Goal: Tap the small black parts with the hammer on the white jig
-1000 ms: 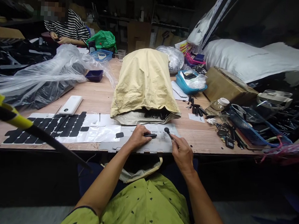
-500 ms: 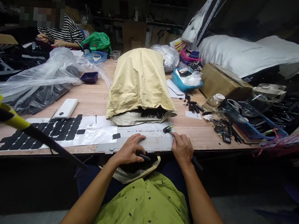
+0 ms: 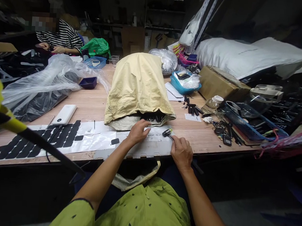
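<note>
My left hand (image 3: pixel 139 131) is at the mouth of the yellow woven sack (image 3: pixel 135 88), its visible fingers stretched out and apart with nothing seen in them. Several black pieces (image 3: pixel 154 116) show inside the sack's opening. My right hand (image 3: pixel 182 150) is closed around the handle of a small hammer (image 3: pixel 167 132), whose dark head has a yellowish end. The hammer head is over the grey board (image 3: pixel 151 148) at the table's front edge. Below the edge, a second woven sack (image 3: pixel 133 184) hangs open at my lap.
On the left lie black stickers (image 3: pixel 62 136) on white sheets and a white power bank (image 3: pixel 64 114). Loose black parts (image 3: pixel 192 109), a jar (image 3: pixel 214 102) and a blue basket (image 3: pixel 255 122) stand right. A co-worker (image 3: pixel 58 35) sits at the far left.
My left hand has moved up and forward from above the lap sack to the yellow sack's mouth. The black piece it held is gone from it. My right hand still holds the hammer.
</note>
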`<state>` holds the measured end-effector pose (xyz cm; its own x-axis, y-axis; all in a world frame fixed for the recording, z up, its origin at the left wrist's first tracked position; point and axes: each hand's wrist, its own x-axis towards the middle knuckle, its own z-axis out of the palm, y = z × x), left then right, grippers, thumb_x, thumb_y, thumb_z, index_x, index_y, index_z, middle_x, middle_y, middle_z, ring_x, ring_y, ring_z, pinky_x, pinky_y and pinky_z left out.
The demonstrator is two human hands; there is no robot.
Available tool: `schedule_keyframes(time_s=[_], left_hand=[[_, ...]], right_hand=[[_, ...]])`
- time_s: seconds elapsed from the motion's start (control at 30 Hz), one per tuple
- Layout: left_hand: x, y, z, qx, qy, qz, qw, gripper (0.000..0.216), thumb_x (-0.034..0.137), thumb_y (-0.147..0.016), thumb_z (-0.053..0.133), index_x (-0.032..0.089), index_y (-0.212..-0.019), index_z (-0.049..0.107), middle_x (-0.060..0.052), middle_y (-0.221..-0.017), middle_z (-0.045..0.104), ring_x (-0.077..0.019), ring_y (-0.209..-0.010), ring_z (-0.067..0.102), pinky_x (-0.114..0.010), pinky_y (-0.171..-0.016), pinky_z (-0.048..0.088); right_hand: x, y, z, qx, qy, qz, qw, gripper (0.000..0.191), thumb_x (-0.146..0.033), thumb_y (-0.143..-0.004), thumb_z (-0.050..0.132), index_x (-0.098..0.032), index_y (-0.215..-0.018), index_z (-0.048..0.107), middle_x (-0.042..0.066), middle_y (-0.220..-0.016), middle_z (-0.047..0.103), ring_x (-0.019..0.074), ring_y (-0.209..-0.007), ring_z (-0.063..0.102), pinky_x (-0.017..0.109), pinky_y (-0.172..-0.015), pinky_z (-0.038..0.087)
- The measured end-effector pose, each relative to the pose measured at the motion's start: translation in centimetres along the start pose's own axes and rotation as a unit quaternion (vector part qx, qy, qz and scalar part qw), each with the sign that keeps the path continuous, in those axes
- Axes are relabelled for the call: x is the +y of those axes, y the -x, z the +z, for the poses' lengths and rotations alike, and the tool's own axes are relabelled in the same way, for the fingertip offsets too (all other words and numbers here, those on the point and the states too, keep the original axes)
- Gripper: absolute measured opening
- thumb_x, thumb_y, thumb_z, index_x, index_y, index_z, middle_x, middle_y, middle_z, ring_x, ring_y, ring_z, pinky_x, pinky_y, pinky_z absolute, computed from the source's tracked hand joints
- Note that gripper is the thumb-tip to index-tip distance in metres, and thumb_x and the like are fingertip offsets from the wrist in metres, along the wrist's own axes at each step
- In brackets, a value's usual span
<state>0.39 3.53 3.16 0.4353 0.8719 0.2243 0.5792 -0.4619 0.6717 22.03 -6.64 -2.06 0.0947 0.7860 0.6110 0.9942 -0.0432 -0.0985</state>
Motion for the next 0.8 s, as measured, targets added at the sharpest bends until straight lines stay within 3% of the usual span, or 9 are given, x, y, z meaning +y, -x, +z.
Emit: schedule_keyframes(time_s=[0.13,0.27,0.43,0.6,0.8], left_hand=[[0.0,-5.9,1.5,-0.020,-0.078,0.021,0.996,0.035,0.013,-0.084,0.057,0.028,-0.113,0.071,-0.006,-0.108,0.061,-0.0230,-0.102,0.061,-0.030,-0.079,0.049],[-0.1,-8.7,2.1,-0.075,-0.146,0.042,0.985,0.033,0.008,-0.076,0.061,0.027,-0.101,0.073,-0.006,-0.113,0.059,-0.0251,-0.105,0.061,-0.029,-0.076,0.047],[-0.5,-8.8,1.7,-0.096,-0.250,0.101,0.958,0.029,0.010,-0.081,0.055,0.023,-0.103,0.068,-0.009,-0.121,0.060,-0.0253,-0.103,0.061,-0.030,-0.070,0.045],[-0.4,-8.6,1.2,-0.119,-0.304,0.181,0.928,0.021,0.012,-0.083,0.055,0.021,-0.099,0.066,-0.008,-0.104,0.068,-0.0240,-0.102,0.059,-0.029,-0.067,0.043],[0.3,-5.8,0.5,-0.035,-0.219,0.146,0.964,0.011,0.022,-0.084,0.064,0.021,-0.094,0.066,-0.007,-0.094,0.071,-0.0245,-0.096,0.058,-0.032,-0.075,0.044]], right_hand=[[-0.3,0.0,0.0,0.001,0.006,-0.006,1.000,0.029,-0.013,-0.090,0.050,-0.023,-0.108,0.071,0.004,-0.078,0.054,0.0203,-0.077,0.044,0.031,-0.067,0.031],[-0.7,0.0,0.0,0.008,0.026,-0.004,1.000,0.028,-0.012,-0.089,0.051,-0.023,-0.106,0.071,0.004,-0.077,0.054,0.0200,-0.076,0.044,0.031,-0.067,0.031],[-1.1,0.0,0.1,-0.001,0.035,-0.003,0.999,0.028,-0.012,-0.088,0.053,-0.023,-0.107,0.070,0.004,-0.079,0.055,0.0197,-0.078,0.045,0.030,-0.067,0.031],[-1.0,-0.1,0.2,-0.017,0.033,0.004,0.999,0.028,-0.013,-0.088,0.053,-0.023,-0.108,0.069,0.005,-0.081,0.055,0.0201,-0.080,0.045,0.031,-0.068,0.031],[-1.1,-0.2,0.2,-0.023,0.025,0.007,0.999,0.029,-0.013,-0.088,0.051,-0.023,-0.109,0.069,0.005,-0.081,0.054,0.0207,-0.080,0.044,0.031,-0.068,0.030]])
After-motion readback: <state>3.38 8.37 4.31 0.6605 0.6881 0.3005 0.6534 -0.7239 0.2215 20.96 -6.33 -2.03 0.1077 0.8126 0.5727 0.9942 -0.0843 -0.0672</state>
